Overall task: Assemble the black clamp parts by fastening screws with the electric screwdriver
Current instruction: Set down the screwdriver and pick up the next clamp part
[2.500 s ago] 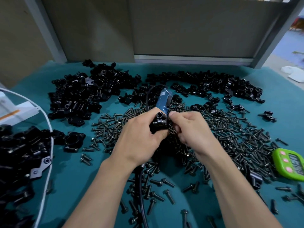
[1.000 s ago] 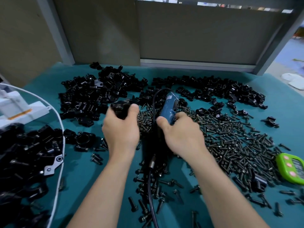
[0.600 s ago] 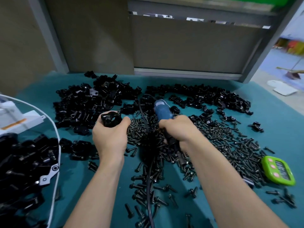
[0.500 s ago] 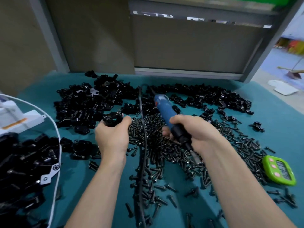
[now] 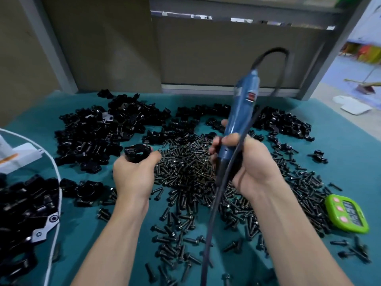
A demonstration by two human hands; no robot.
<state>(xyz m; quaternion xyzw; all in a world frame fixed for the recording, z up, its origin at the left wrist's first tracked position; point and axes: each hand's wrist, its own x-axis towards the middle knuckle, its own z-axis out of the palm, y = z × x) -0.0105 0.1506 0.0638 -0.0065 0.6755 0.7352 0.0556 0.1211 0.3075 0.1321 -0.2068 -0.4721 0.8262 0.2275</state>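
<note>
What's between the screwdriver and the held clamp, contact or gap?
Apart. Head view: screw pile visible between screwdriver in right hand and clamp in left hand.

Screwdriver [image 5: 241, 112]: red and white sticker on its blue body, print too blurred to read.
Timer [image 5: 347, 216]: dark digits on the screen of its green case, none legible.
Readable text: none in view.

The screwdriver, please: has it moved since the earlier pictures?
Yes. The right hand lifted the screwdriver off the screw pile; it now stands upright.
</note>
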